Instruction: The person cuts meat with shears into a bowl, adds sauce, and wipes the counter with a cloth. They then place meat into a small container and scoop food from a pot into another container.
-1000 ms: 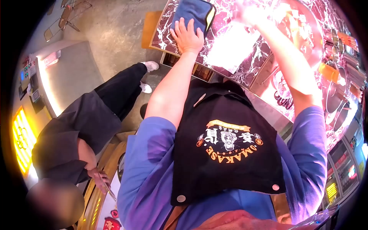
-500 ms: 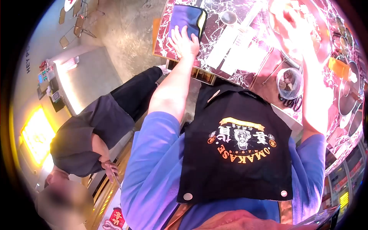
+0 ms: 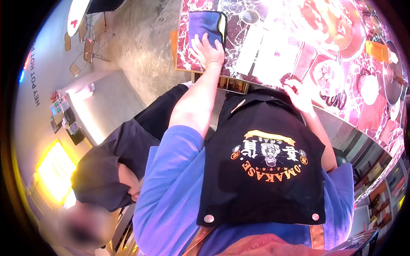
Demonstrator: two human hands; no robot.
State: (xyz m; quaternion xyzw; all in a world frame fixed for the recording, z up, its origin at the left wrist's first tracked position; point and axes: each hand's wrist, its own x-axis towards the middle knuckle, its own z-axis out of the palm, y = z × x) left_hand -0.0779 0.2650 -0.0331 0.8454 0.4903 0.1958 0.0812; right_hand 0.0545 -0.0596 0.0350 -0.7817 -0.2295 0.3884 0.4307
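My left hand (image 3: 208, 52) lies with its fingers spread on a folded blue cloth (image 3: 200, 25) with dark edging and a yellow-green inner side. The cloth rests near the left edge of the marbled table (image 3: 186, 51). At the table's front edge, my right hand (image 3: 297, 94) has its fingers curled together beside a thin dark rod-like thing (image 3: 304, 72). Glare hides what those fingers hold, if anything. To the right of that hand stands a clear bowl (image 3: 328, 77) with pieces inside, near some dark-looped handles (image 3: 335, 100).
A small round dish (image 3: 250, 17) and white sheet-like items (image 3: 252, 47) lie on the table. Behind is a large, glare-washed round pan (image 3: 354, 45); an orange block (image 3: 376, 52) sits at right. Another person in dark clothing (image 3: 106, 170) stands close on my left.
My right hand has come back from the large round pan to the table's front edge. My left hand stays on the cloth. The person at left has shifted slightly, and the view has turned.
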